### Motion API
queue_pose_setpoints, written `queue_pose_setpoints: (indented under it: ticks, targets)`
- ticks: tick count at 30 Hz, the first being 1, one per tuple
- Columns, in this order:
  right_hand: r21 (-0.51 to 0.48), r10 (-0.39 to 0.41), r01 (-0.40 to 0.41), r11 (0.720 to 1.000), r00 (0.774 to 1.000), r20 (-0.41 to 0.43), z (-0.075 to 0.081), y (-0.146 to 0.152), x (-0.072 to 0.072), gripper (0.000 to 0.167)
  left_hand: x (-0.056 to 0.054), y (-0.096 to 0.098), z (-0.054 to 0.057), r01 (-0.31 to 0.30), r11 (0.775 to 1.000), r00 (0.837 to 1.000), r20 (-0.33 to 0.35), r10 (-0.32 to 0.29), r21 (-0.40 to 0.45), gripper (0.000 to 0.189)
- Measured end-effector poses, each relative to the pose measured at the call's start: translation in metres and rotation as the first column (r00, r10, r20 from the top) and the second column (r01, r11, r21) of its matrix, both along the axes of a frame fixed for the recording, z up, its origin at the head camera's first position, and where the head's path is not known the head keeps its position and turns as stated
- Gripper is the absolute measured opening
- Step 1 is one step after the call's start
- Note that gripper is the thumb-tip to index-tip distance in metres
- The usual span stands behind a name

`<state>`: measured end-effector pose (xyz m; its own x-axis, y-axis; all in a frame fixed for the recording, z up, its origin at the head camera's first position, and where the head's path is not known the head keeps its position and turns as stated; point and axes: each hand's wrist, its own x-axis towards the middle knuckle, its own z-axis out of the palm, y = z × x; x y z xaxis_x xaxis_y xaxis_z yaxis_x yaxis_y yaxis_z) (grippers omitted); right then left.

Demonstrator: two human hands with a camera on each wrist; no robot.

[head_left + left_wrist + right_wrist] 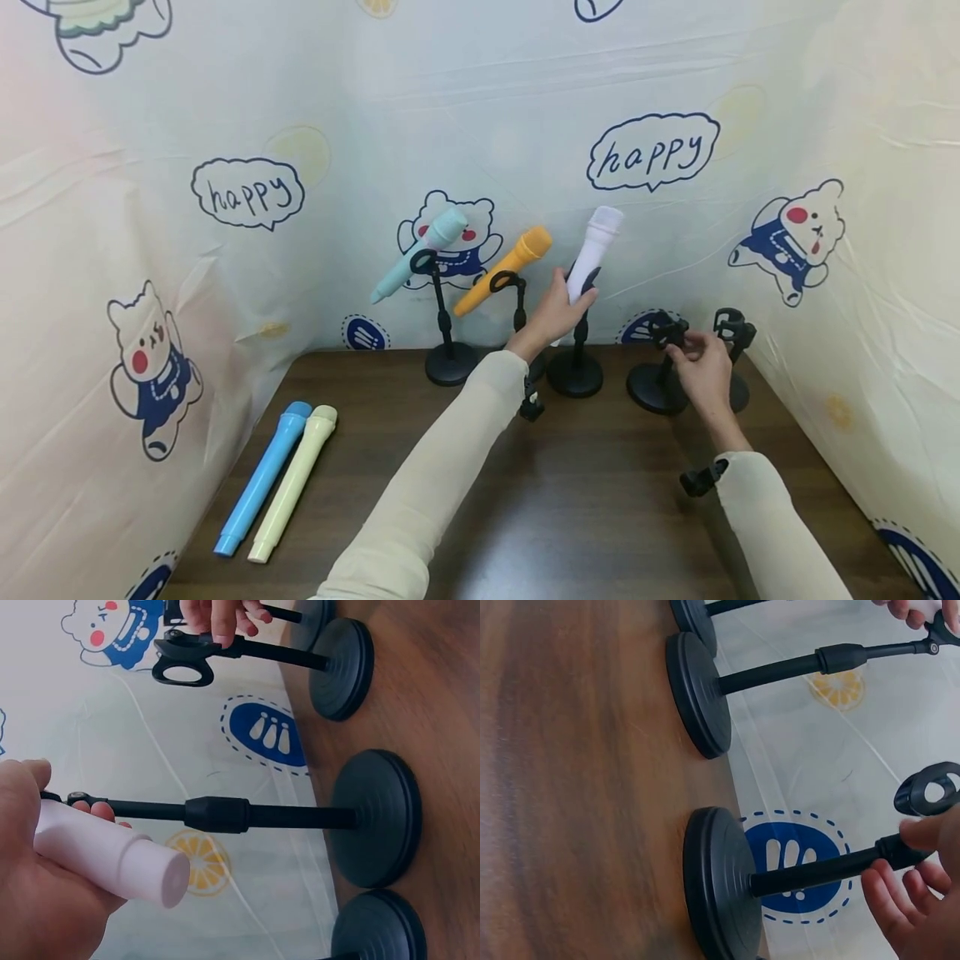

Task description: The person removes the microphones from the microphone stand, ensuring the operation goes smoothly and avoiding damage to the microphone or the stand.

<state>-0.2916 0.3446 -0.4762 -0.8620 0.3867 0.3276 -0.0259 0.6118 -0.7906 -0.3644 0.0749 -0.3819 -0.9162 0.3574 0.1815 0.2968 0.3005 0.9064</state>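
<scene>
My left hand (553,315) grips a pale lavender-white microphone (597,237) by its handle, at the clip of a black desk stand (574,372). The microphone tilts, head up and to the right; its handle end (154,874) pokes out below the palm in the left wrist view. With thumb and fingers, my right hand (705,372) holds the upper pole of another black microphone stand (657,389), just under its bare ring clip (930,789). That stand's round base rests on the table. Part of the lavender-white microphone's clip is hidden behind my left hand.
A mint microphone (420,254) and an orange microphone (504,271) lean in stands left of my left hand. Another bare stand (735,329) is at far right, behind my right hand. Blue (264,479) and pale yellow (294,483) microphones lie on the wooden table's (570,508) left side.
</scene>
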Motion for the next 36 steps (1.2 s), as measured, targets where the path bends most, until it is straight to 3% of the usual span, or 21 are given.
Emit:
queue_pose_setpoints:
  ticks: [6,10,17,22,30,36]
  targets:
    - [-0.061,-0.166,0.159,0.985,0.977,-0.132,-0.001,-0.010,0.005,0.028,0.003,-0.006,-0.002,0.007,1.000,0.999,-0.038,-0.006,0.018,0.054]
    - [-0.100,-0.191,0.173,0.980,0.958,-0.213,-0.001,-0.019,0.011,0.022,0.006,-0.010,-0.005,0.004,1.000,0.999,-0.043,-0.002,0.029,0.050]
    - [-0.064,-0.036,0.020,0.998,0.962,-0.270,0.008,-0.048,0.022,0.019,0.011,-0.021,-0.006,0.027,0.999,0.997,-0.069,-0.024,0.047,0.047]
    - [-0.015,0.110,-0.118,0.993,0.962,-0.250,0.013,-0.071,0.030,0.015,0.017,-0.030,-0.008,0.039,0.999,0.991,-0.126,-0.036,0.027,0.043]
    - [0.032,0.308,-0.307,0.951,0.934,-0.183,0.014,-0.105,0.038,0.012,0.030,-0.042,-0.010,0.085,0.996,0.984,-0.159,-0.081,0.019,0.037]
    - [0.019,0.415,-0.415,0.910,0.906,-0.083,0.014,-0.126,0.041,0.037,0.044,-0.056,-0.008,0.102,0.995,0.983,-0.153,-0.102,-0.005,0.036]
